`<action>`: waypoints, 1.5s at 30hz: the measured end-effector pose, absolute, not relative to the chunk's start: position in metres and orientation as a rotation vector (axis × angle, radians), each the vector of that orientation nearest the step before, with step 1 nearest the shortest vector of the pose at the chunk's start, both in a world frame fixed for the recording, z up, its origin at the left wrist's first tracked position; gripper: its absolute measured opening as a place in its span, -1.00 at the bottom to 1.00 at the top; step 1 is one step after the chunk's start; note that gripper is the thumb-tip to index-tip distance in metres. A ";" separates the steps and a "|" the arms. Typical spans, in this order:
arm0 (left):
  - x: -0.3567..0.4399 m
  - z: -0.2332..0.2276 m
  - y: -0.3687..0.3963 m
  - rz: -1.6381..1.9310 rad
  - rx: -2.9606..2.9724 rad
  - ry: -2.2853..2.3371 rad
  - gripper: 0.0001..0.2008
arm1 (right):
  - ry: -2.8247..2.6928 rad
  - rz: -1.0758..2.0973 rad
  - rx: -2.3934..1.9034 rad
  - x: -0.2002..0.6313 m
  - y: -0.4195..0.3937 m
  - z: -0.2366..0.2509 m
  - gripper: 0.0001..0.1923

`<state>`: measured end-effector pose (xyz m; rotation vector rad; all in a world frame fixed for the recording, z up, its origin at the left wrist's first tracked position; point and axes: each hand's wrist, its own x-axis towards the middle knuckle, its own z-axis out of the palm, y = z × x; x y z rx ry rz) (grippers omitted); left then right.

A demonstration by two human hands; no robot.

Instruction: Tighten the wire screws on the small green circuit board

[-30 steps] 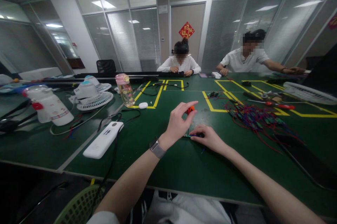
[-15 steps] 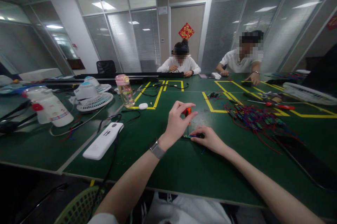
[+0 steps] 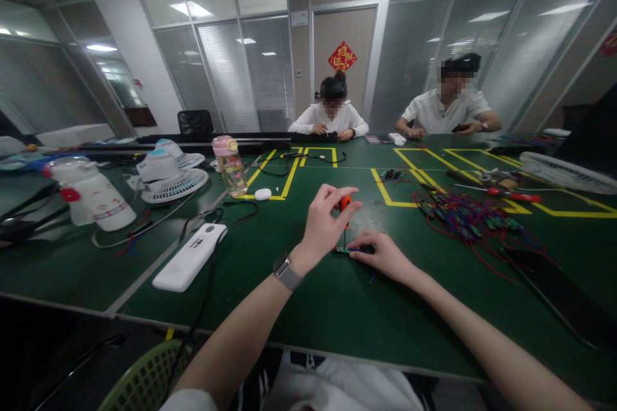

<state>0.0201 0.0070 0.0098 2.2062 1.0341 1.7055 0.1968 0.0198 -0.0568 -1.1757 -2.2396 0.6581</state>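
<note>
My left hand (image 3: 322, 221), with a watch on its wrist, is closed around a small screwdriver (image 3: 345, 204) with an orange handle. The screwdriver stands upright, its thin dark shaft pointing down at a small green circuit board (image 3: 341, 249) on the table. Whether the tip touches the board is too small to tell. Low at the board's right end, my right hand (image 3: 380, 253) pinches it between thumb and fingers. Dark and blue wires come out by those fingers, and part of the board is hidden under them.
To the right lies a tangled heap of wired circuit boards (image 3: 467, 215), with a red-handled screwdriver (image 3: 513, 194) beyond it. On the left are a white power bank (image 3: 190, 258), a pink-lided bottle (image 3: 230, 166), a fan (image 3: 173, 186) and a white jug (image 3: 94, 195). Two people sit opposite.
My hands, the screwdriver and the board look almost unmoved. Across the table, the person on the right has raised a hand from the tabletop with a dark object in it.
</note>
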 end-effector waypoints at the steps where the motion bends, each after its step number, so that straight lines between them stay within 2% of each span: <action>1: 0.020 0.010 0.006 1.688 2.210 1.015 -0.74 | -2.243 0.655 -1.173 0.197 0.020 -0.057 -0.82; 4: 0.020 0.008 0.007 1.647 2.207 0.897 -0.65 | -2.252 0.645 -1.162 0.196 0.020 -0.057 -0.83; 7: 0.022 0.005 0.011 1.640 2.182 0.824 -0.64 | -2.256 0.633 -1.157 0.196 0.021 -0.058 -0.82; 16: 0.022 0.007 0.008 1.788 2.210 1.031 -0.77 | -2.235 0.656 -1.155 0.197 0.021 -0.058 -0.83; 22: 0.023 0.007 0.008 1.702 2.192 0.870 -0.65 | -2.243 0.657 -1.152 0.197 0.021 -0.059 -0.82; 30: 0.023 0.008 0.008 1.799 2.170 1.070 -0.84 | -2.227 0.655 -1.141 0.197 0.022 -0.060 -0.84; 36: 0.019 0.006 0.012 1.752 2.161 0.945 -0.68 | -2.240 0.653 -1.143 0.196 0.021 -0.059 -0.83; 40: 0.022 0.002 0.014 1.726 2.075 0.866 -0.65 | -2.251 0.641 -1.143 0.196 0.022 -0.060 -0.83; 45: 0.025 0.005 0.009 1.822 2.098 0.951 -0.77 | -2.258 0.630 -1.146 0.197 0.023 -0.061 -0.83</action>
